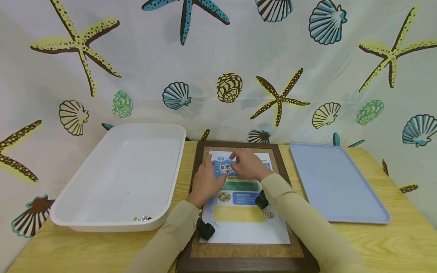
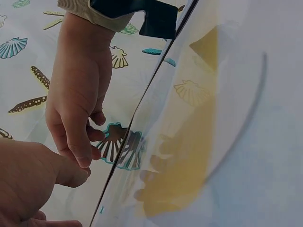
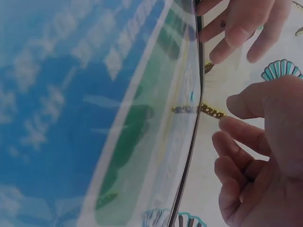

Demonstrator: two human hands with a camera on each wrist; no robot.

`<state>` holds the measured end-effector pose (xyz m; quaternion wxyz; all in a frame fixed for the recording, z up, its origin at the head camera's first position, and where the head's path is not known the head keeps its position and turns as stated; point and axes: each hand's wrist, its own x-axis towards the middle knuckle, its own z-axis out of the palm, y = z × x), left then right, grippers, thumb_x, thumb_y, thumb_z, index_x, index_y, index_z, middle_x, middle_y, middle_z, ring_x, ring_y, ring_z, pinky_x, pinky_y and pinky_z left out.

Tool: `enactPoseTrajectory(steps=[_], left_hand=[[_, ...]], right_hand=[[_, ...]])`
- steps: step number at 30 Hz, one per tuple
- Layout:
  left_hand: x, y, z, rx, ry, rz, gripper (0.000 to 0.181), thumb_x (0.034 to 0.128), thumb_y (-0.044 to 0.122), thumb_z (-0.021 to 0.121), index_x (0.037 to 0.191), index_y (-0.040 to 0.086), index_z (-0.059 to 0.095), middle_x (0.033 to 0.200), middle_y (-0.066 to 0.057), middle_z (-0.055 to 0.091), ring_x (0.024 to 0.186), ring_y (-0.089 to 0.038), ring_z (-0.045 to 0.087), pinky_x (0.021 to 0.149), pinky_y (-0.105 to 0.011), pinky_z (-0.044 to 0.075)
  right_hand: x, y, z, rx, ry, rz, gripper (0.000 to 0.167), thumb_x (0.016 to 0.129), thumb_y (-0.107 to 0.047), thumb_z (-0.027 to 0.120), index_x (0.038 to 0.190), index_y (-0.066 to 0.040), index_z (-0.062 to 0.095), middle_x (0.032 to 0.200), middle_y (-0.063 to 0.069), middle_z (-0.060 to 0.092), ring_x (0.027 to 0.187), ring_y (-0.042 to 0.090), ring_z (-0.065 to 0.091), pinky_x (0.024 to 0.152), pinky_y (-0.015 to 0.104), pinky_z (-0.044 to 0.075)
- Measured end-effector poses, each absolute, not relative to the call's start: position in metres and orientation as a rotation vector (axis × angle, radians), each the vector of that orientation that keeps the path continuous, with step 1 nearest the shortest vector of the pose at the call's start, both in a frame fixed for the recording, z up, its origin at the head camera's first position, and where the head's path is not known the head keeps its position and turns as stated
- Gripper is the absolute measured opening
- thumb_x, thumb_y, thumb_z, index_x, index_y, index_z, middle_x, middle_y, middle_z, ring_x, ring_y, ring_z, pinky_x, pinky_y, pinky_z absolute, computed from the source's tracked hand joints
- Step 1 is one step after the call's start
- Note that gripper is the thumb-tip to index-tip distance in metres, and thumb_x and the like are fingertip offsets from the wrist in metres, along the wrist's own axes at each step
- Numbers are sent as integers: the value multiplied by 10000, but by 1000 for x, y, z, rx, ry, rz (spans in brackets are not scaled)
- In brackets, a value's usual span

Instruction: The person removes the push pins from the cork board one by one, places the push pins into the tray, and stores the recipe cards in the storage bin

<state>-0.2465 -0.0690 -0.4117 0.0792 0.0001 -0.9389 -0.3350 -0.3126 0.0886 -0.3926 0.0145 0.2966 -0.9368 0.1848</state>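
A printed poster sheet (image 1: pixel 252 231) lies on a cork board (image 1: pixel 211 251) with a dark brown frame. Toward its upper left edge is my left hand (image 1: pixel 206 184), fingers mostly straight and pointing away from me. My right hand (image 1: pixel 250 165) hovers over or touches the poster's upper middle; its fingers bend loosely, thumb apart from the rest. In the right wrist view the right hand (image 3: pixel 270 156) shows nothing between thumb and index finger. Whether either hand presses on the sheet cannot be told. The poster's glossy surface (image 2: pixel 241 156) mirrors fingers and the patterned cloth.
On the left stands a deep white tray (image 1: pixel 112 182) with several small shiny pieces (image 1: pixel 141 218), perhaps pins, in its near right corner. A shallow light-blue tray (image 1: pixel 341 185) lies at the right on the wooden table (image 1: pixel 385 246). Patterned cloth (image 1: pixel 205 57) hangs behind.
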Motion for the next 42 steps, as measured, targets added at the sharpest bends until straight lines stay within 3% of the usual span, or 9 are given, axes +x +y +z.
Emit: enactPoseTrajectory(steps=[4,12,26,32,42], left_hand=[[-253,-72,-415,35,-2787,-996,818,843,237,721,1468,-2,251,1263,-178,571,1096,-391,555,886,-516,454],[-266,-75,-423,13,-2751,-990,789,832,233,714,1455,-10,296,1311,-195,555,1191,-375,476,951,-521,385],[-279,-76,-435,-72,-2733,-923,472,844,154,679,1276,23,538,1343,-151,549,1151,-356,449,892,-505,348],[-279,-76,-436,-145,-2787,-932,493,861,192,658,1298,-9,543,1475,-171,414,1233,-383,390,945,-545,324],[-287,-86,-434,-162,-2910,-735,537,898,342,636,1331,37,548,1513,-129,396,1265,-345,377,934,-509,340]], right_hand=[[-322,83,-397,846,-3002,664,245,934,-149,602,1139,-21,644,964,103,647,815,196,595,758,366,500],[-337,75,-401,834,-3043,774,247,914,-145,639,1120,-10,658,934,103,668,786,168,596,740,317,493],[-350,56,-407,750,-3087,807,213,904,-155,657,1073,-31,696,968,90,720,849,159,652,810,294,511],[-351,53,-411,733,-3058,758,154,887,-152,682,997,-57,733,908,60,734,806,156,658,779,300,516],[-360,51,-412,750,-2990,755,94,872,-129,689,908,-60,741,839,56,723,722,146,625,706,264,499]])
